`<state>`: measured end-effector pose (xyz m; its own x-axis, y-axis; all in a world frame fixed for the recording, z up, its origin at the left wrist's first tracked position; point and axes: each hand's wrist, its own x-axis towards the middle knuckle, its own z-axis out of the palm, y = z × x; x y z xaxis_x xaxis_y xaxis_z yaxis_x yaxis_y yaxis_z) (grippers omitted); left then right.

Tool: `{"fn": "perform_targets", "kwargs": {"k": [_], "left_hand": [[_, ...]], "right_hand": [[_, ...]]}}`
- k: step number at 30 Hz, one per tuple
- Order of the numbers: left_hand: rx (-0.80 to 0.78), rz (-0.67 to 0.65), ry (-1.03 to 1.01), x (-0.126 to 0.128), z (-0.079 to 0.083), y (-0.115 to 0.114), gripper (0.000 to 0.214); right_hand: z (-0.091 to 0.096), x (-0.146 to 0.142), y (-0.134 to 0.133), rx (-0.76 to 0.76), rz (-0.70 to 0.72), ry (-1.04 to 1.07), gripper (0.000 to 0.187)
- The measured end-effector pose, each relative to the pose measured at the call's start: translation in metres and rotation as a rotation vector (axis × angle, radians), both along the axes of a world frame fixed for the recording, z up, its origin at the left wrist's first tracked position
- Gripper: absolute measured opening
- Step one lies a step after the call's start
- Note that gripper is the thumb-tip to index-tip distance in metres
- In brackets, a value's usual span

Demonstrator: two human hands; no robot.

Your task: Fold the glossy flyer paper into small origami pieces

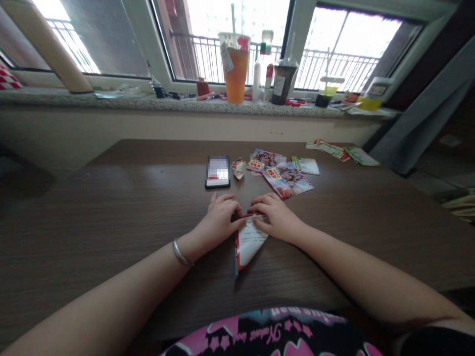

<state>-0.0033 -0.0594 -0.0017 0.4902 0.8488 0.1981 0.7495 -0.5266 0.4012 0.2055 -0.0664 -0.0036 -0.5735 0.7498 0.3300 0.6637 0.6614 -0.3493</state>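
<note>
A folded paper leaflet (251, 242), white with red edges, lies in a triangle on the brown table, its point toward my body. At its top left corner, my left hand (223, 212) pinches the paper with thumb and curled fingers. My right hand (273, 216) grips the upper right edge, thumb on top and fingers along the far side. Just beyond the hands sit a phone (217, 172) with a lit screen and a small crumpled folded paper (238, 168). Colourful flyers (287, 179) overlap to the right of them.
More leaflets (336, 151) lie at the table's far right. Along the granite windowsill (166, 102) stand a tall cup of orange drink (236, 69), a clear bottle (262, 69), a dark drink cup (284, 81) and several small items. A curtain (426, 104) hangs at the right.
</note>
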Motion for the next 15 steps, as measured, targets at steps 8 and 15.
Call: {"fn": "perform_targets", "kwargs": {"k": [8,15], "left_hand": [[0.21,-0.009,-0.258,-0.001,0.009,-0.005,0.011],[0.211,-0.043,-0.463,0.001,0.018,-0.014,0.017]], "right_hand": [[0.003,-0.002,-0.001,-0.065,-0.005,0.174,0.006],[0.01,-0.006,-0.009,-0.141,-0.083,0.387,0.01]]}}
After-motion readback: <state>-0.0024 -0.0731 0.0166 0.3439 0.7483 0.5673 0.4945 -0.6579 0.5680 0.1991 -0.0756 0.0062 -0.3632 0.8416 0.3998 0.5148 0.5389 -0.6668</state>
